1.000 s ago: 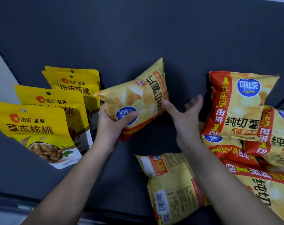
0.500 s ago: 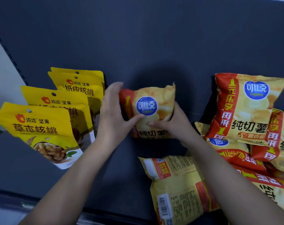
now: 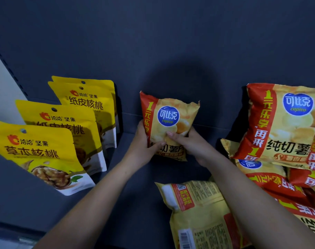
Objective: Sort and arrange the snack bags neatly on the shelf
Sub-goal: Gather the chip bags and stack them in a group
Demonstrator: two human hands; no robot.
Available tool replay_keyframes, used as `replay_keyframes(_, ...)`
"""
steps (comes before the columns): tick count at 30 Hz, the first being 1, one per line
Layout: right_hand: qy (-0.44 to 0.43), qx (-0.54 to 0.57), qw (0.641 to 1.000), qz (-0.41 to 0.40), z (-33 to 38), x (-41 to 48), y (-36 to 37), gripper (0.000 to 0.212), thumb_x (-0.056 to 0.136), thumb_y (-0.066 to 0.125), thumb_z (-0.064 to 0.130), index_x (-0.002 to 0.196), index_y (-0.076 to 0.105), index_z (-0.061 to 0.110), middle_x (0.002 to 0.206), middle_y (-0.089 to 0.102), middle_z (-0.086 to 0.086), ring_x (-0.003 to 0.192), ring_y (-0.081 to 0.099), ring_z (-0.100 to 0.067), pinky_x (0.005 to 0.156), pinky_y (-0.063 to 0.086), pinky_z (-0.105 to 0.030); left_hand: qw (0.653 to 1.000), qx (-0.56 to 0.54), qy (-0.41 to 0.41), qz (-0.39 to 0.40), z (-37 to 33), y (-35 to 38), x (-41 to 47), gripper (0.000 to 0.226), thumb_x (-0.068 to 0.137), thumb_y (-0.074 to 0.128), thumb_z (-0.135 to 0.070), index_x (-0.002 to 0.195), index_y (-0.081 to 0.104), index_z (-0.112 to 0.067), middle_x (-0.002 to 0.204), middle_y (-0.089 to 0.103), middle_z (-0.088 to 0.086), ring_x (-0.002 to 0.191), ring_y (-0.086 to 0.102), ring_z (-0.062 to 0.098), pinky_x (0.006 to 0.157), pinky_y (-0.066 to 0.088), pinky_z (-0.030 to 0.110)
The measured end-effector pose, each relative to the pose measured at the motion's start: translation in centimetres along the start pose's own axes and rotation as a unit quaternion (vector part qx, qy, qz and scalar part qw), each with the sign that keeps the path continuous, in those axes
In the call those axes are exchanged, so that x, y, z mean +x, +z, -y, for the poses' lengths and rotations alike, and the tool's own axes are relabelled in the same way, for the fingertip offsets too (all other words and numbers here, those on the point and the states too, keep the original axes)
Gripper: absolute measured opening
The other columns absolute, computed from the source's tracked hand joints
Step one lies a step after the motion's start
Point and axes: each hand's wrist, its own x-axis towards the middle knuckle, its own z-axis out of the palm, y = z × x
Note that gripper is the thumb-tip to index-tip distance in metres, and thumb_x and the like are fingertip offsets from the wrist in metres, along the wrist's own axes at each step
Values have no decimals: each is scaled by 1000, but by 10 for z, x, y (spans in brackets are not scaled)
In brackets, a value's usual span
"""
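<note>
Upright on shelf (image 3: 45, 209): chip bag (image 3: 173, 114) between left hand (image 3: 144, 148), right hand (image 3: 194, 148).

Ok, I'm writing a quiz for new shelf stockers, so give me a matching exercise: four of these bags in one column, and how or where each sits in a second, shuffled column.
Things
1. chip bag in the middle
2. front walnut pouch
3. chip bag showing its barcode
4. top chip bag at the right

States
A. lies back side up near the front of the shelf
B. stands at the far left, first in a row
C. held upright by the left hand and right hand
D. leans on a pile of chip bags

Pairs: 1-C, 2-B, 3-A, 4-D
</note>
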Motion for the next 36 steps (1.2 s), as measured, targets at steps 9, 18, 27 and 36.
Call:
replay_keyframes(9,22,9,999,36,-3,4,-2,54,78,74,35,123,46,33,119,64,11,110,60,-8,90,50,-27,1000,2,25,-15,-1,-4,-6,71,74,76,-34,121,24,-49,135,48,-4,124,48,10,102,45,37)
replay_keyframes(18,-13,-136,990,-18,27,-23,-22,94,72,75,45,147,23,22,135,45,11,123,43,-7,94,41,-21,998,37,-33,-38,-4,-10,-17,79,72,73,-51,135,31,-28,135,49,0,125,45,12,103,42,39)
replay_keyframes(27,9,-424,898,113,15,-140,-37,87,68,68,60,142,23,49,140,15,32,134,5,12,109,12,-14,993,78,-75,-47,-18,-2,-82,24,89,58,-38,110,53,-27,88,61,-4,78,59,9,62,43,11)
replay_keyframes(36,-59,-391,917,-59,-45,-175,-22,96,73,38,84,151,7,37,155,-5,24,142,-9,6,119,5,-26,970,-117,-208,52,-30,29,-113,24,80,71,-34,99,60,-26,97,64,4,87,61,16,74,53,32)
